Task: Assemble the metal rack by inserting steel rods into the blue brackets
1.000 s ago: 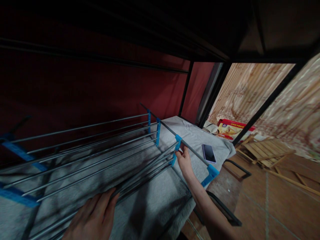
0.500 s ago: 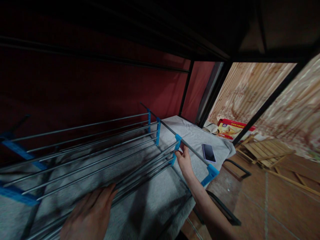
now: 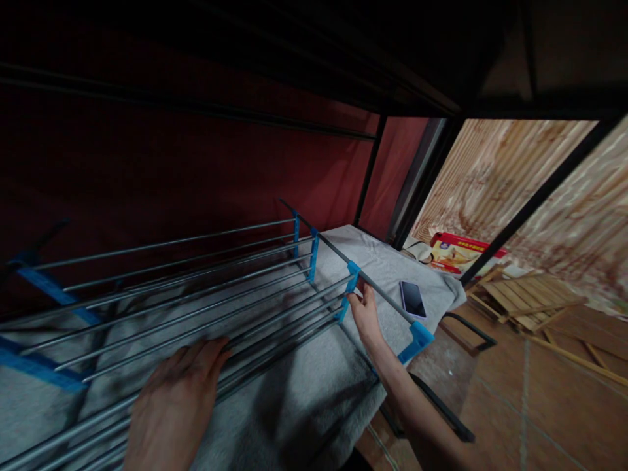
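A rack [image 3: 216, 278] of grey metal rods with blue plastic end pieces lies across a grey cloth. My left hand [image 3: 176, 402] is curled over the front rods from above, its fingertips hidden behind them. My right hand [image 3: 366, 314] grips a blue plastic bracket [image 3: 350, 284] at the right end, where the rods meet a grey side tube [image 3: 383, 292]; thumb and fingers are close on either side of it. Another blue piece [image 3: 417, 339] caps the near end of that tube. More blue end pieces [image 3: 59, 297] join the rods at the left.
A phone [image 3: 413, 299] lies on the grey cloth [image 3: 346, 239] right of the rack. Black metal bars [image 3: 530, 199] frame the space, with a dark panel overhead. Beyond are a red box [image 3: 458, 252], wooden slats [image 3: 532, 297] and a tiled floor [image 3: 564, 392].
My left hand has moved slightly up and the front rods beneath it have risen a little. My right hand stays on the bracket. The view has shifted slightly.
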Demonstrator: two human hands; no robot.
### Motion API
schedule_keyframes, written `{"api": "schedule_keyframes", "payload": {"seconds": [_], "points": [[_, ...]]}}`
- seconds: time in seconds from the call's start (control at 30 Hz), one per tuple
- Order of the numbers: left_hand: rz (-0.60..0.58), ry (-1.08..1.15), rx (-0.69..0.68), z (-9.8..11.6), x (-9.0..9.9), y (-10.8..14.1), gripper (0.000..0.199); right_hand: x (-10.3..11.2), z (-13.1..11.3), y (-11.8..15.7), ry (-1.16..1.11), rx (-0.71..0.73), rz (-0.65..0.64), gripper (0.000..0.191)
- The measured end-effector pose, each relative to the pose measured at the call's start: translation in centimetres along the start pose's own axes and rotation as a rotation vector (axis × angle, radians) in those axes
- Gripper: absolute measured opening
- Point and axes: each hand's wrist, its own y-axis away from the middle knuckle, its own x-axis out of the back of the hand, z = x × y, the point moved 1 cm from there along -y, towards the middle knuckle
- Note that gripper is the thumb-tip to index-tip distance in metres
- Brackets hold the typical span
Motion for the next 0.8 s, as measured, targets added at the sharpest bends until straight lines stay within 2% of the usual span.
{"api": "schedule_keyframes", "payload": {"seconds": [0.27,0.4,0.5,0.63,0.73,0.8], "points": [[0.033,-0.022,0.007,0.3,0.3,-0.8,0.050,0.2,0.0,-0.4,0.037,0.014,-0.034,0.065],[0.025,-0.002,0.051,0.4,0.1,-0.6,0.042,0.3,-0.2,1.6,0.113,0.064,-0.037,0.066],[-0.004,0.027,0.088,0.7,0.2,-0.4,0.031,-0.2,-1.7,5.0,0.261,0.257,-0.030,0.062],[-0.103,0.057,0.129,1.2,0.9,-0.5,0.024,-2.2,-5.3,8.7,0.439,0.648,-0.235,0.051],[-0.169,0.047,0.160,1.5,1.4,-0.8,0.024,-4.5,-7.4,9.1,0.531,0.843,-0.439,0.047],[-0.198,0.039,0.174,1.7,1.6,-1.0,0.024,-5.9,-7.9,8.6,0.576,0.925,-0.529,0.042]]}}
